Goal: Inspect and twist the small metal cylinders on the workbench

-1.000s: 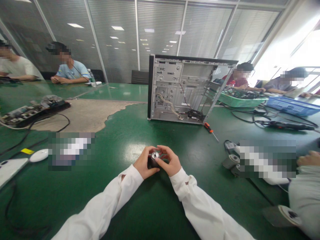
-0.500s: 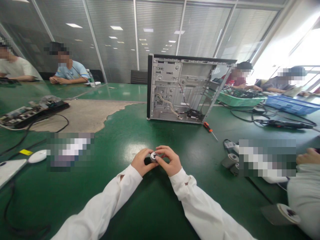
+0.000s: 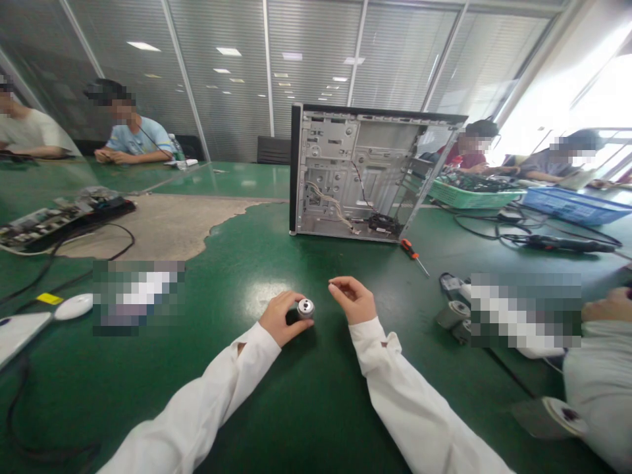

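Observation:
My left hand (image 3: 285, 318) grips a small silver metal cylinder (image 3: 305, 309) between thumb and fingers, upright on the green table (image 3: 306, 401). Its round top is pale with a dark spot in the middle. To the right and a little apart from the cylinder, my right hand (image 3: 354, 297) is closed in a pinch, thumb against fingertips. Whatever those fingertips hold, if anything, is too small to make out. Beyond both hands stands an opened computer case (image 3: 365, 174), its bare metal inside showing some loose wires.
An orange-handled screwdriver (image 3: 413, 255) lies by the case. On the right are larger metal cylinders (image 3: 451, 314) and another person's sleeve (image 3: 600, 375). Green (image 3: 474, 195) and blue baskets (image 3: 577, 204) stand farther back. Leftward are a white mouse (image 3: 74, 307), cables and a circuit board (image 3: 44, 227).
My right hand has come off the cylinder and moved to the right, its fingertips now pinched together. My left hand still grips the cylinder in the same place.

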Demonstrator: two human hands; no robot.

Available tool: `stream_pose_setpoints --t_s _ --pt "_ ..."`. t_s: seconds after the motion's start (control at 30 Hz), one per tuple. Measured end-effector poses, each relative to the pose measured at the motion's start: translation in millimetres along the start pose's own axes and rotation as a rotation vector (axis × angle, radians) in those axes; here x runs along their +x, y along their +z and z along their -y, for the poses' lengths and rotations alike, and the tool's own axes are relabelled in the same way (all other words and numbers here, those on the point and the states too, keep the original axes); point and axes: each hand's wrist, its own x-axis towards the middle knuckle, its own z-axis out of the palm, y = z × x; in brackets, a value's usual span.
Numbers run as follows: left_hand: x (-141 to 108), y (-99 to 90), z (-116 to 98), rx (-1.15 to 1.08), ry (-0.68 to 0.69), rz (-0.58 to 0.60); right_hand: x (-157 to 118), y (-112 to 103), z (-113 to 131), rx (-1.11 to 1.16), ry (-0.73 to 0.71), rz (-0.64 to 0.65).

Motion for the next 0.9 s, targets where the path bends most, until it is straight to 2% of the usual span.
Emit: stream_pose_setpoints --t_s 0.1,0.23,0.33,0.4,0.57,0.73,0.9 --pt "0.9 -4.1 6.2 0.035 -0.074 -0.063 3.5 -4.3 -14.7 -0.202 0.030 0.035" --pt "2.3 -10.7 18.8 0.063 -0.182 -0.129 3.3 -6.6 -23.8 -0.518 -0.061 0.180" --pt "1.7 -9.4 30.0 0.084 -0.193 -0.085 6.9 -17.1 -24.2 -0.727 -0.081 0.356" --pt "0.4 -5.3 36.8 0.128 -0.182 -0.053 11.7 -28.3 -24.9 -0.853 -0.045 0.401" --pt "-2.4 1.7 43.6 0.164 -0.211 -0.054 21.5 -46.1 -34.1 -0.979 0.040 0.314" --pt "-1.7 -5.1 35.1 0.135 -0.252 -0.037 19.6 -41.6 -42.3 -0.993 0.041 0.252" --pt "-2.0 -10.3 29.5 0.091 -0.284 -0.034 15.1 -41.0 -39.6 -0.984 0.003 0.219"
